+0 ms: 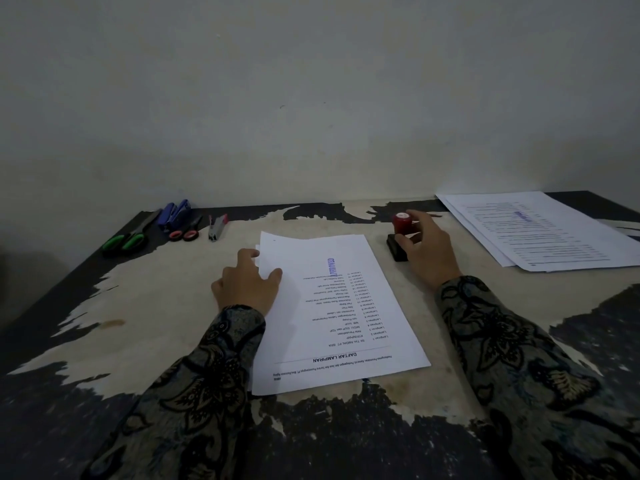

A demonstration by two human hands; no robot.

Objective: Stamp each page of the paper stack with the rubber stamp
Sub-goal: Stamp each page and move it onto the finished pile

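Stamp in right hand, beside the paper stack (pixel 332 306).
Right hand (pixel 427 247) grips rubber stamp (pixel 401 223) right of stack; left hand (pixel 247 282) pinches stack's left edge.

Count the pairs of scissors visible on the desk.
2. The green-handled scissors lie at the far left edge; the red-handled scissors lie just right of them, beside the blue stapler. None appear hidden.

One head-worn wide-angle view looks forward and down across the table (pixel 145 306), close over its near edge, toward the far wall (pixel 311 98).
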